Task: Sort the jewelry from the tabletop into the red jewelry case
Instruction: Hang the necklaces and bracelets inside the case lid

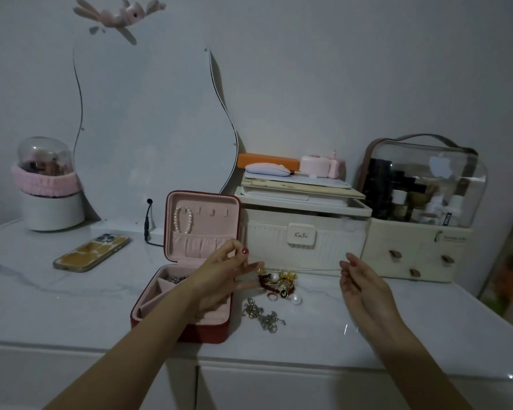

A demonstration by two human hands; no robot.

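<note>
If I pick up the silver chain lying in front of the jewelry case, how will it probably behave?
The silver chain lies in a loose crumpled heap, so it is probably floppy and will dangle from one pinch. Its tangled links may snag each other. It lies apart from the ring, so that should stay put.

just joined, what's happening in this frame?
A person is sorting jewelry into an open red jewelry case on a white tabletop. Both hands pinch a thin chain, stretched between the left hand and the right hand above a small pile of jewelry. A silver chain, a ring and a pearl piece lie loose beside the case. A pearl strand already hangs in the lid, and something metallic sits in a back compartment.
</note>
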